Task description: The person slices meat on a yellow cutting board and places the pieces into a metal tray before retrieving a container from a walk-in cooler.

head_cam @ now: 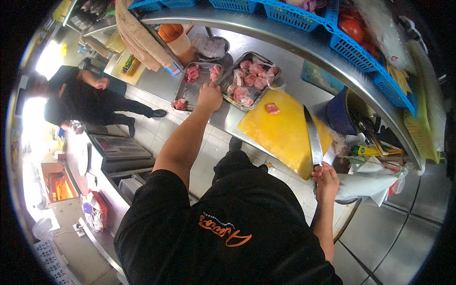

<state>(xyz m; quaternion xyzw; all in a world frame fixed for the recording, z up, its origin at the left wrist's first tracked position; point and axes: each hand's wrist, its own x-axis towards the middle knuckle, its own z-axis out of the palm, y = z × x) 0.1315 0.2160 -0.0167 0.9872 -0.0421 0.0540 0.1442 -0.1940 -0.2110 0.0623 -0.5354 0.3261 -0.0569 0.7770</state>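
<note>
My left hand [211, 97] is over the right side of a metal tray [190, 89], its fingertips at a piece of raw meat [214, 72]; whether they grip it I cannot tell. Two other small heaps of meat lie in that tray. At the lower right, my right hand [326, 179] has its fingers around the handle end of a large knife [313, 137], whose blade rests across the yellow cutting board [278, 131]. One chunk of raw meat [272, 108] lies on the board. Between the board and the first tray, a second metal tray [231, 99] holds several meat pieces, some in clear plastic.
Blue baskets [292, 17] line a steel shelf [270, 30] above the counter. Right of the board stand a dark blue container [335, 110] and plastic bags [367, 181]. An orange-lidded container [178, 41] is behind the trays. Another person [82, 92] stands at the left.
</note>
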